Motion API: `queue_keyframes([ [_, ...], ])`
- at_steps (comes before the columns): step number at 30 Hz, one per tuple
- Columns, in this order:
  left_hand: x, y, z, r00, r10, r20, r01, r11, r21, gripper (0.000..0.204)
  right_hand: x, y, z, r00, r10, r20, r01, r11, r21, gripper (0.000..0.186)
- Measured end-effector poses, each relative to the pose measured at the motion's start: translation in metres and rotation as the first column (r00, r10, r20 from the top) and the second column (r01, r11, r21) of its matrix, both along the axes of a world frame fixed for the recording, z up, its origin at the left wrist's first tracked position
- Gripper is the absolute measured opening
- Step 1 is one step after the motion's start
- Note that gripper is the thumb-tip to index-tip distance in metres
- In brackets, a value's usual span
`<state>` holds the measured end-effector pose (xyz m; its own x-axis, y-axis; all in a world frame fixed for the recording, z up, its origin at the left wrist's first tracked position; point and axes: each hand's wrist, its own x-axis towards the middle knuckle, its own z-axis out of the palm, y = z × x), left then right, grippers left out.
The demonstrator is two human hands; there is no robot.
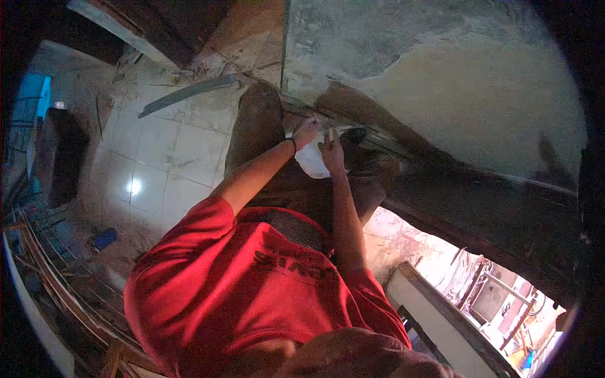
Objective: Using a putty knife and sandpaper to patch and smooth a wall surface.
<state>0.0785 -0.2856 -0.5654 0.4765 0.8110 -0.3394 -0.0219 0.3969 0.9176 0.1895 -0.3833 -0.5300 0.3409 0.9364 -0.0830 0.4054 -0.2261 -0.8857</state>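
My left hand, a dark band at its wrist, is closed with the fingers pinched together above my lap. Just to its right, my right hand has its fingertips raised and close to the left ones. Whatever small thing lies between the fingers is too dim and blurred to name. A thin white sheet, perhaps paper or plastic, spreads under and between both hands, over my dark trousers. My knees are bent and apart.
A large worn panel rises in front and to the right, with a dark beam along its lower edge. A long grey strip lies on the dusty tiled floor. Wood pieces pile at left; a pale board is at lower right.
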Motion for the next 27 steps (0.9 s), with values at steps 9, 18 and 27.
queue_keyframes([
  [9,-0.003,0.005,0.028,0.947,-0.211,-0.242,0.249,0.959,0.138,0.024,-0.005,0.002,0.031,1.000,-0.009,0.023,0.013,0.987,-0.157,0.076],
  [18,0.002,0.011,-0.046,0.880,-0.087,-0.468,0.405,0.654,0.639,0.020,-0.007,0.001,0.034,0.999,-0.024,0.023,0.027,0.992,-0.123,0.074],
  [27,0.000,0.014,-0.059,0.924,-0.166,-0.345,0.258,0.935,0.243,0.030,-0.008,0.003,0.057,0.994,0.001,-0.106,-0.029,0.964,-0.263,0.071],
])
